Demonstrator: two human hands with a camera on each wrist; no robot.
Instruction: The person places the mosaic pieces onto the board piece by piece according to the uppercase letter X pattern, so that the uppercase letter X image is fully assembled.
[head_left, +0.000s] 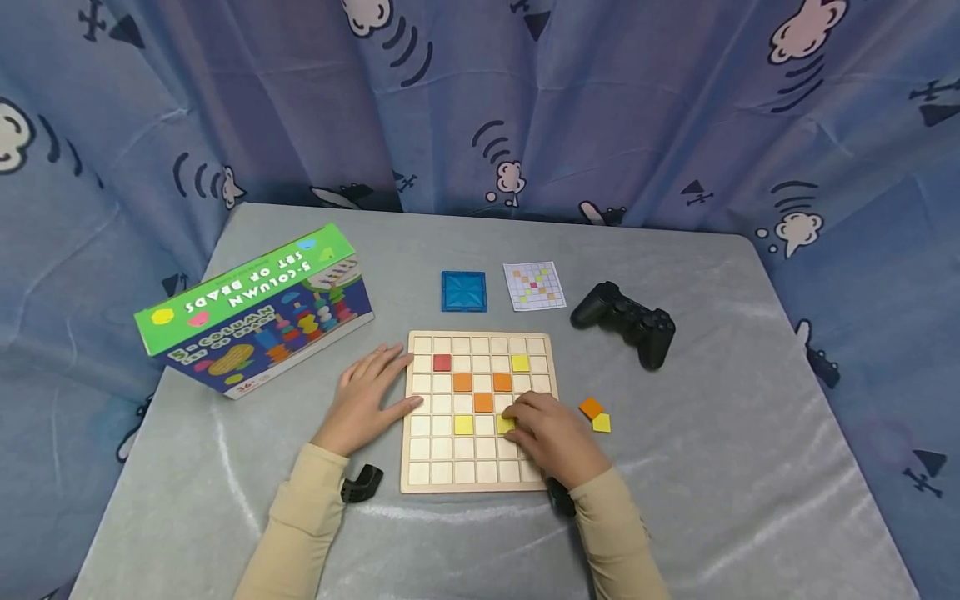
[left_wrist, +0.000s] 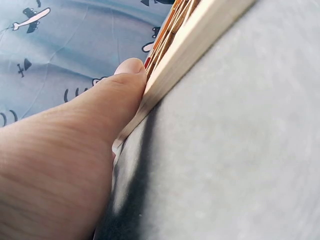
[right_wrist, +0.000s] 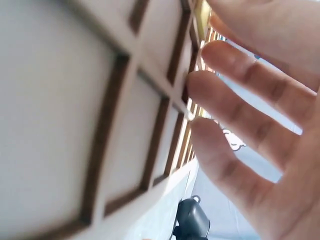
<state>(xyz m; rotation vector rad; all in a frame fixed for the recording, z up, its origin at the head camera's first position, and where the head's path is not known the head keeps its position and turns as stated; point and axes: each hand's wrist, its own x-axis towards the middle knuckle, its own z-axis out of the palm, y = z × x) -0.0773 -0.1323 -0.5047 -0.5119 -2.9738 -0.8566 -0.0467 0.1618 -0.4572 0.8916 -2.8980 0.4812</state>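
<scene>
A wooden grid board [head_left: 480, 479] lies in the middle of the grey table. Its cells hold a red tile [head_left: 442, 362], three orange tiles [head_left: 483, 402] and yellow tiles [head_left: 520, 362]. My right hand [head_left: 525, 417] rests on the board with its fingertips on a yellow tile [head_left: 505, 425] in the lower right part. In the right wrist view its fingers [right_wrist: 225, 95] are spread and fairly straight over the board's cells [right_wrist: 75, 100]. My left hand [head_left: 382, 383] lies flat on the table, its thumb [left_wrist: 127, 75] against the board's left edge [left_wrist: 200, 35].
Loose orange [head_left: 591, 407] and yellow [head_left: 602, 423] tiles lie right of the board. Behind it are a blue square tile [head_left: 463, 292], a pattern card [head_left: 534, 286] and a black game controller [head_left: 626, 322]. A colourful toy box [head_left: 255, 312] stands at the left. Curtains surround the table.
</scene>
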